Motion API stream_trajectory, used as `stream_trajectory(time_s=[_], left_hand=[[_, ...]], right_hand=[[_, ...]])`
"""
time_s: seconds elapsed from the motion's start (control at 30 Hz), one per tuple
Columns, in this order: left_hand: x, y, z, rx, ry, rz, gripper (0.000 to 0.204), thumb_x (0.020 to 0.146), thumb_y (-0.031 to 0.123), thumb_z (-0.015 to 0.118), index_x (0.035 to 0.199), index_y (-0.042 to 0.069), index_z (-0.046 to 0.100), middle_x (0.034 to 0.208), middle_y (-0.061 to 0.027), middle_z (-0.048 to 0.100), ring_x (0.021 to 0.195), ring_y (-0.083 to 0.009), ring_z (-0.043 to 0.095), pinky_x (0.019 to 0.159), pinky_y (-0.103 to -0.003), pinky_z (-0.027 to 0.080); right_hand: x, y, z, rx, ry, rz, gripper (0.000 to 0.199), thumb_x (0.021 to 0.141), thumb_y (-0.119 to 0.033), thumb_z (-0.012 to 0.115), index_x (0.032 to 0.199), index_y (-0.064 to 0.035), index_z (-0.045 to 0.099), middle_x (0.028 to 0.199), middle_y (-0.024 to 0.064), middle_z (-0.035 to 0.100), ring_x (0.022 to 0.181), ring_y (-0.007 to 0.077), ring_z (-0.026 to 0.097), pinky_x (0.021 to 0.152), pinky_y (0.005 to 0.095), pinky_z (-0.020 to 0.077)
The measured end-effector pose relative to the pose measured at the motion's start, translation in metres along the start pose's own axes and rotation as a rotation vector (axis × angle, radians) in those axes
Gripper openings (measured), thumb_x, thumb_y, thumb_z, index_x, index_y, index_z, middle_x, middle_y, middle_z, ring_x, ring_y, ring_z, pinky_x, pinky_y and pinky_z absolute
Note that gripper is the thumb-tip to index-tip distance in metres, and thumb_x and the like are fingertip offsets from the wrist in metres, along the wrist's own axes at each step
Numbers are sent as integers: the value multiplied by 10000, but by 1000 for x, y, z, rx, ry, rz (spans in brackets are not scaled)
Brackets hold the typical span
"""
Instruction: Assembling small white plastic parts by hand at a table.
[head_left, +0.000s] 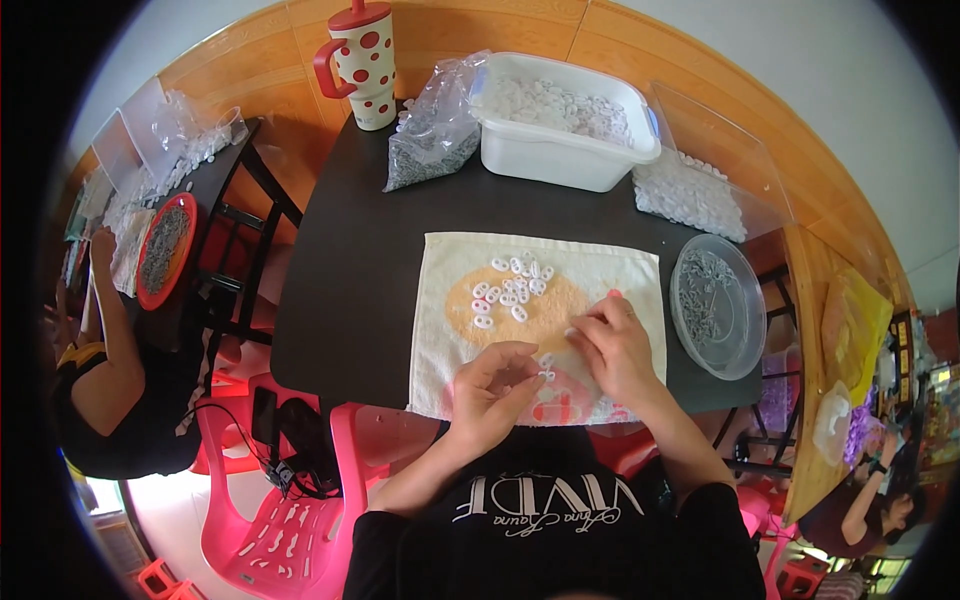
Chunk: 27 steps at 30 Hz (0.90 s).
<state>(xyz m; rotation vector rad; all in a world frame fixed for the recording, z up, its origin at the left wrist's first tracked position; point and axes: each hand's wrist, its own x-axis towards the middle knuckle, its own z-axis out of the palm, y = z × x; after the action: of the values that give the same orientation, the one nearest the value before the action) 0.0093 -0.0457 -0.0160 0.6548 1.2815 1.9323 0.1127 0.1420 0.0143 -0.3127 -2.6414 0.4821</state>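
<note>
Left hand (492, 388): my fingers curl narrowly around a small white ring (546, 375) at the towel's near edge.
Right hand (612, 347): I rest it flat on the towel (445, 300), fingertips pinched; what they hold I cannot tell.
Rings (512, 290): loose pile mid-towel.
Behind: white tub (560, 150), bag (432, 135), clear lid (718, 305).

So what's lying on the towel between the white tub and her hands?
A loose cluster of small white plastic rings, seen in the head view.

At twelve o'clock a white tub (560, 150); at eleven a spotted cup (362, 65); at three a clear dish (718, 305); pink chair (290, 510) at seven.
</note>
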Motion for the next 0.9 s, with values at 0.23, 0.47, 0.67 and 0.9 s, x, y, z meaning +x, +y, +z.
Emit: stream_trajectory(time_s=[0.23,0.47,0.67,0.9], left_hand=[[9,5,6,-24,-77,-31,426,855,-157,638,1260,-44,569,970,-65,628,929,-109,611,828,-237,521],[11,7,19,-26,-132,-36,458,848,-165,644,1280,-29,579,961,-64,635,904,-102,610,792,-228,523],[10,9,25,-78,-128,-20,381,846,-165,651,1203,-31,639,931,-48,643,863,-85,607,756,-217,512],[8,8,29,-92,-83,8,337,848,-151,660,1161,-27,667,922,-35,647,835,-72,597,732,-208,497]], right_hand=[[-9,-6,-5,736,33,212,130,866,69,647,974,8,686,857,91,619,758,178,599,681,268,465],[-14,-16,-16,1024,12,201,186,872,120,629,1030,47,695,885,65,643,785,93,567,685,216,426],[-17,-18,-23,987,13,184,196,863,134,626,1031,57,690,887,76,636,772,97,559,684,219,422],[-21,-20,-21,993,41,142,191,858,138,633,1022,57,687,885,77,638,763,94,560,660,216,418]])
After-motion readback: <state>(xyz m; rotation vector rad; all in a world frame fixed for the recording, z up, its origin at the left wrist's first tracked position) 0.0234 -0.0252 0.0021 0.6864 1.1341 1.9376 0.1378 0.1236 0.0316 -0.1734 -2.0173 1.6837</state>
